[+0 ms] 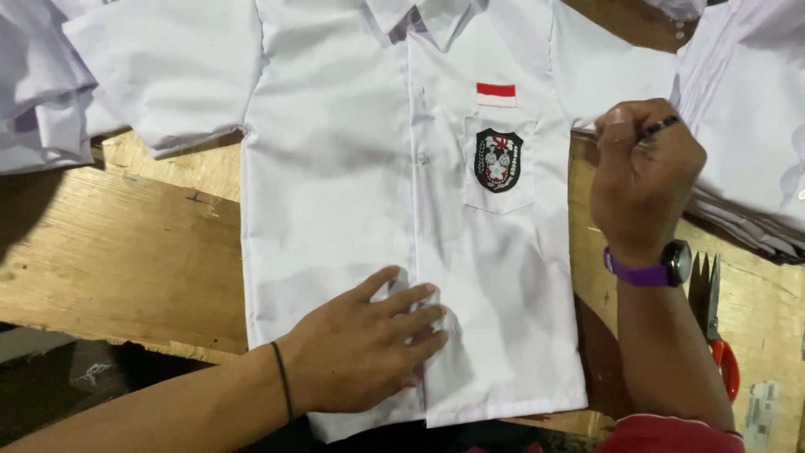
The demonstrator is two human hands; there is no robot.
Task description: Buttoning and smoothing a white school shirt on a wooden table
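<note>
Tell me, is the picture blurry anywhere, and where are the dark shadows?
Head view: mostly sharp, the badge on the white shirt crisp; soft grey shadows lie on the shirt around the left hand and beside the right hand; bottom left corner is dark; no glare.

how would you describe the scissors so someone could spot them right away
Start at the white shirt spread flat on the wooden table. Go past its right edge, beyond the right hand. The scissors lie there, the only metal tool, with red handles.
</note>
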